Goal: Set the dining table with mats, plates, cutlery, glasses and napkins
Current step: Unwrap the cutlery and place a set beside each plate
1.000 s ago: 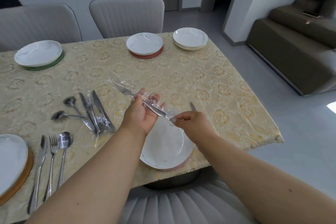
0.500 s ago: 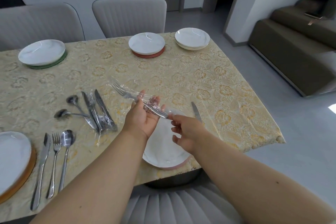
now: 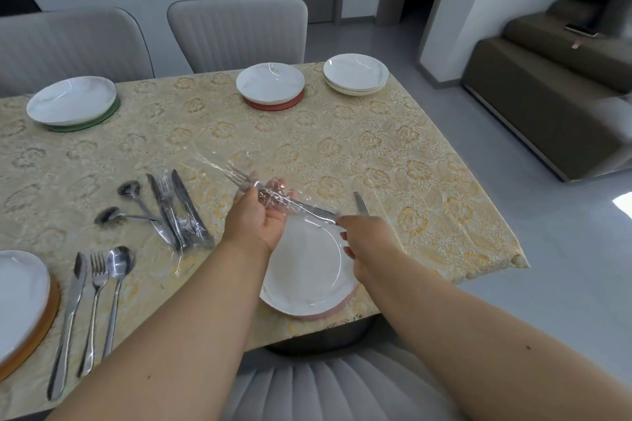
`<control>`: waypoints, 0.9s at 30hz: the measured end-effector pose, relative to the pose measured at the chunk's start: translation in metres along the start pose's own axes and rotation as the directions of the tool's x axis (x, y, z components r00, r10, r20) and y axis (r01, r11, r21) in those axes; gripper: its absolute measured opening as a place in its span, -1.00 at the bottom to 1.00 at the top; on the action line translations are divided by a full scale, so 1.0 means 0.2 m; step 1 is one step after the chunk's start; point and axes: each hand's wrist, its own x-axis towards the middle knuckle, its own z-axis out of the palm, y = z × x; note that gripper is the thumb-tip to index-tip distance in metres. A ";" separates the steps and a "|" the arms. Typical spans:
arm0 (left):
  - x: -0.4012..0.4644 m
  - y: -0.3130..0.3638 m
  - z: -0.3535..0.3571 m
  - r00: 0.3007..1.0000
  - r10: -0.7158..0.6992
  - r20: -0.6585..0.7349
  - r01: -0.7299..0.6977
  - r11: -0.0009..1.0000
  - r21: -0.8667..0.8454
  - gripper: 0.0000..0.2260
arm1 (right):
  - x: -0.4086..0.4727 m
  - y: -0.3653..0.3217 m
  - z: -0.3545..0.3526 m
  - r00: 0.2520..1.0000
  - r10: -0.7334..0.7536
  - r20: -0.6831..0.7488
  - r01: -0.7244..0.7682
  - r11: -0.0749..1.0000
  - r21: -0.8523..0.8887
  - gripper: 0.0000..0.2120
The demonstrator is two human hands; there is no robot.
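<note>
My left hand holds a steel fork still wrapped in clear plastic film, tines pointing far left. My right hand pinches the fork's handle end just above a white plate on a pink mat at the near table edge. A knife lies to the right of that plate, partly hidden by my right hand. More wrapped cutlery and two loose spoons lie to the left.
A laid knife, fork and spoon sit beside a plate on an orange mat at the near left. Plates on a green mat and a red mat stand at the far side, with stacked plates at the far right corner. Grey chairs ring the table.
My right hand let go and dropped slightly half a second ago, then came back up to pinch the fork's handle end. The knife to the right of the plate is more exposed.
</note>
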 end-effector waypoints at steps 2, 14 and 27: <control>0.01 0.00 0.01 1.000 0.009 0.000 -0.009 1.000 -0.006 -0.79 | 0.01 -0.01 -0.03 0.999 -0.046 -0.007 0.046 0.997 -0.068 -0.96; 0.01 -0.09 0.11 0.995 0.096 0.005 -0.096 0.989 0.116 -0.78 | 0.07 -0.05 -0.13 0.942 -0.236 0.239 0.319 0.853 -0.413 -0.66; 0.08 -0.11 0.13 0.996 0.089 -0.013 -0.086 0.983 0.161 -0.78 | 0.12 -0.10 -0.27 0.897 -0.073 0.435 0.338 0.748 -0.571 -0.73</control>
